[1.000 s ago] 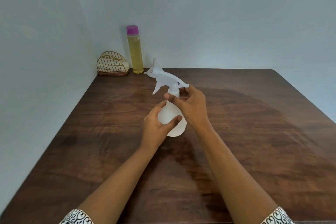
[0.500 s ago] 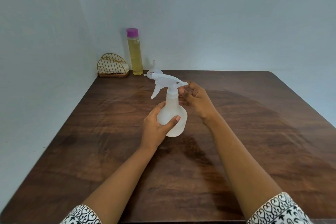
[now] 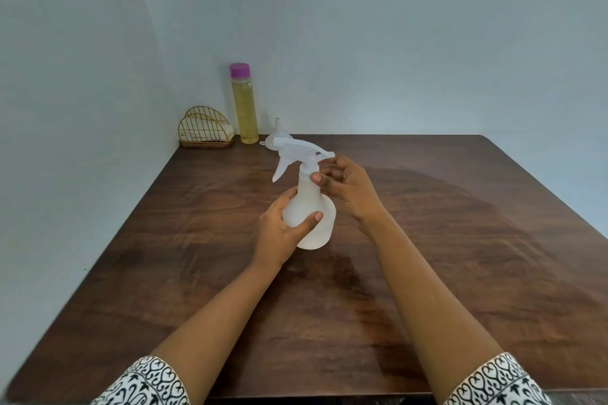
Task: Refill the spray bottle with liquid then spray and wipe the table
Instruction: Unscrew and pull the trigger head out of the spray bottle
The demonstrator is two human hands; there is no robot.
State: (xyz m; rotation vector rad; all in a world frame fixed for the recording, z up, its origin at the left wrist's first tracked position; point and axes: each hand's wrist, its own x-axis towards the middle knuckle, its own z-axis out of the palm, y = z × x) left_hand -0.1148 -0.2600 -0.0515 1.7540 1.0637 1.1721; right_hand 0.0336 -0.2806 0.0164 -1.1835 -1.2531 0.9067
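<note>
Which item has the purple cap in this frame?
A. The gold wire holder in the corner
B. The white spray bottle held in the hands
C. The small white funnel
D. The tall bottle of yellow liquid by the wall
D: the tall bottle of yellow liquid standing against the back wall carries the purple cap.

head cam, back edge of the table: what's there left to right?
Gold wire napkin holder with white cloths → tall clear bottle of yellow liquid with purple cap → white plastic funnel, spout up. The translucent white spray bottle stands nearer, held by the left hand, so it is left out.
</note>
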